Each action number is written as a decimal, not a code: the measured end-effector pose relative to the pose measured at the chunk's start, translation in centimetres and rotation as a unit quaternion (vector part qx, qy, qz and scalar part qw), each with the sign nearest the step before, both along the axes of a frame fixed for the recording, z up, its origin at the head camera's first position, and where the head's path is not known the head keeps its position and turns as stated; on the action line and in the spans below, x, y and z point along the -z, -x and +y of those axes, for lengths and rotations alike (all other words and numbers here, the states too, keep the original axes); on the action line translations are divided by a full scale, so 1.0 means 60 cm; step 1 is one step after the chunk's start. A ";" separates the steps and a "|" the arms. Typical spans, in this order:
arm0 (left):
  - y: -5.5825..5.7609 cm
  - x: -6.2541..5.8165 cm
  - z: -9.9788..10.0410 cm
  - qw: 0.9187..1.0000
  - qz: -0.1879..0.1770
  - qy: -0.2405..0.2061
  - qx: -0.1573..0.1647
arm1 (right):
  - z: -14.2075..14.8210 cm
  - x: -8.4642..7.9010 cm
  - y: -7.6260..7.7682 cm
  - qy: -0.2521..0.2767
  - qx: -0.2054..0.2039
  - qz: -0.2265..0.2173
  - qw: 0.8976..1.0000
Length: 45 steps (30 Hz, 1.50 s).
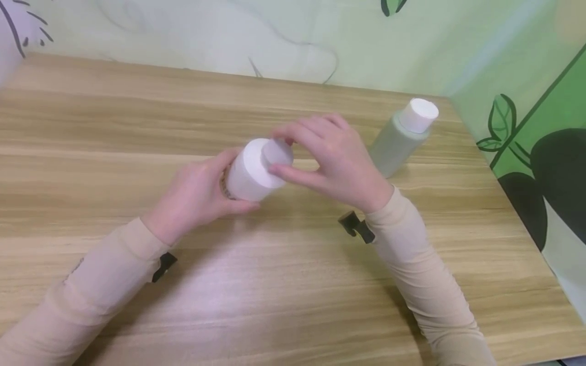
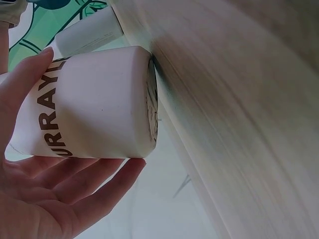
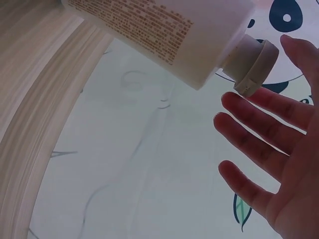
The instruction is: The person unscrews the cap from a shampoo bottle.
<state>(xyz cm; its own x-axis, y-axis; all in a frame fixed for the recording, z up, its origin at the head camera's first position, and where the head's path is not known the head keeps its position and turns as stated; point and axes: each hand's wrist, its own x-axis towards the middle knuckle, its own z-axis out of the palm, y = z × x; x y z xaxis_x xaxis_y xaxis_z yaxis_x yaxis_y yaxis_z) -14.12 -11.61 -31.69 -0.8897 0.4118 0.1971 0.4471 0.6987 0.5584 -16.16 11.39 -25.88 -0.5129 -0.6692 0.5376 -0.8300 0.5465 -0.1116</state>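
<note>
The left hand (image 1: 194,195) grips the body of a white bottle (image 1: 249,173), which is held tilted just above the wooden table (image 1: 293,284), near its middle, with the cap (image 1: 276,151) pointing to the right hand (image 1: 336,162). The right hand has its fingers around the cap, thumb below and fingers above; the wrist view shows them rather spread, so a firm pinch cannot be confirmed. A grey-green bottle with a white cap (image 1: 403,137) stands apart on the right, near the wall.

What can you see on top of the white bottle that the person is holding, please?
A white cap sits on the white bottle. The right hand reaches round it, thumb and fingers at its sides; the left hand holds the body. Whether the cap is screwed tight cannot be seen.
</note>
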 end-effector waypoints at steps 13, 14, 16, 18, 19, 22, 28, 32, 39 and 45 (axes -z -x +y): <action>-0.001 -0.001 0.000 1.000 0.006 0.000 0.001 | -0.002 0.002 -0.002 -0.011 -0.012 0.008 1.000; 0.000 0.000 0.000 1.000 0.007 0.000 0.001 | -0.002 0.002 -0.002 -0.013 -0.015 0.009 1.000; 0.000 0.000 -0.001 1.000 0.008 0.001 -0.001 | -0.002 0.002 -0.001 -0.014 -0.018 0.009 1.000; 0.001 -0.001 -0.001 1.000 0.007 0.002 -0.002 | -0.002 0.002 -0.001 -0.015 -0.017 0.007 1.000; 0.001 -0.001 -0.001 1.000 0.006 0.002 -0.003 | -0.001 0.001 -0.001 -0.015 -0.016 0.006 1.000; 0.000 -0.003 -0.001 1.000 0.004 0.002 -0.003 | 0.001 -0.001 0.000 -0.017 -0.008 0.003 1.000; -0.002 -0.004 -0.001 1.000 0.002 0.004 -0.004 | 0.010 -0.006 0.003 -0.019 0.004 0.012 1.000; -0.002 -0.004 0.000 1.000 0.007 0.006 -0.003 | 0.012 -0.007 0.003 -0.018 0.001 0.016 1.000; -0.001 -0.005 0.001 1.000 0.010 0.008 -0.005 | 0.006 -0.007 0.000 -0.014 -0.008 0.014 1.000; -0.002 -0.002 0.001 1.000 0.015 0.009 -0.004 | 0.007 -0.006 -0.001 -0.025 -0.031 -0.002 0.999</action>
